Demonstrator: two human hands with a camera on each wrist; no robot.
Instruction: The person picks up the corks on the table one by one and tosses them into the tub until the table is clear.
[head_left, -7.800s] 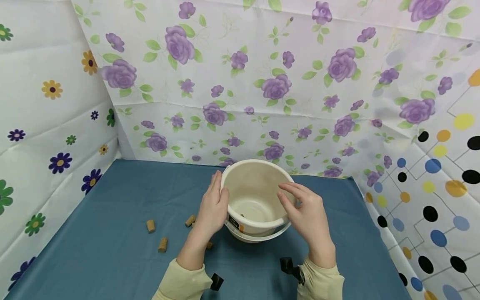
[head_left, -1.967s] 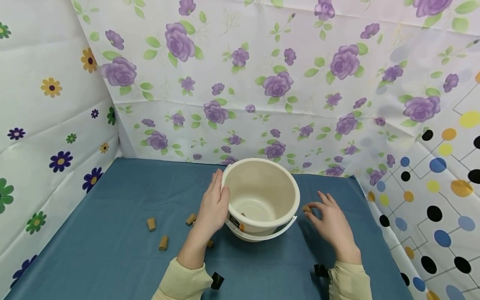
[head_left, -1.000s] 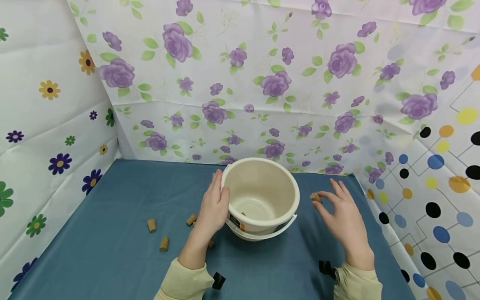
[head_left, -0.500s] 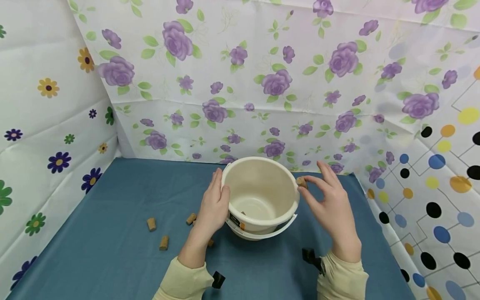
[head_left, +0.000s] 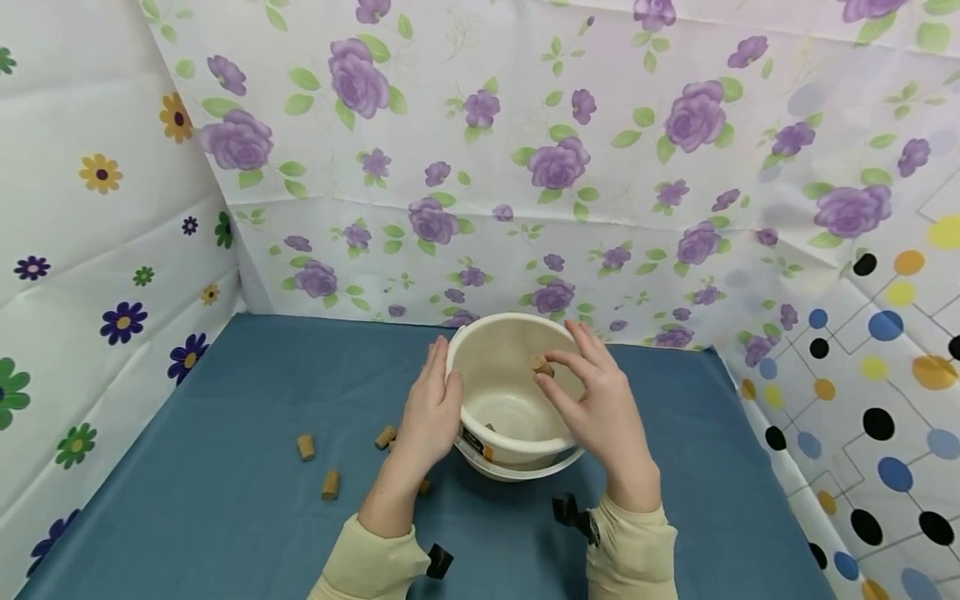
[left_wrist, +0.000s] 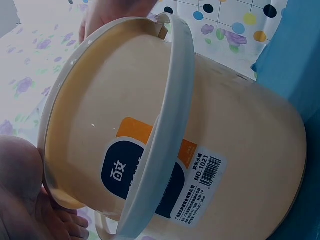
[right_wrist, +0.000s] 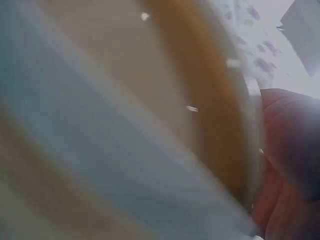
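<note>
A cream plastic bucket (head_left: 517,451) stands on the blue cloth, its white handle (head_left: 517,475) hanging down at the front. My left hand (head_left: 427,408) rests flat against the bucket's left side, fingers straight along the rim. Over the bucket's mouth, my right hand (head_left: 603,408) pinches a cork (head_left: 542,365) between thumb and forefinger, the other fingers held up. A small brown bit of another cork (head_left: 490,427) shows at the bucket's bottom. The left wrist view shows the bucket's label (left_wrist: 195,185) up close. In the right wrist view the bucket is blurred and the pinched cork is hidden.
Several loose corks lie left of the bucket, among them one cork (head_left: 305,447) and a second (head_left: 331,485); others are partly hidden by the left forearm. Patterned sheets (head_left: 465,167) hang behind and at both sides of the blue-covered table (head_left: 225,517).
The right hand, at the rim earliest, later held a cork right of the bucket. It then rose and moved left, carrying that cork over the opening. The left hand stayed on the bucket.
</note>
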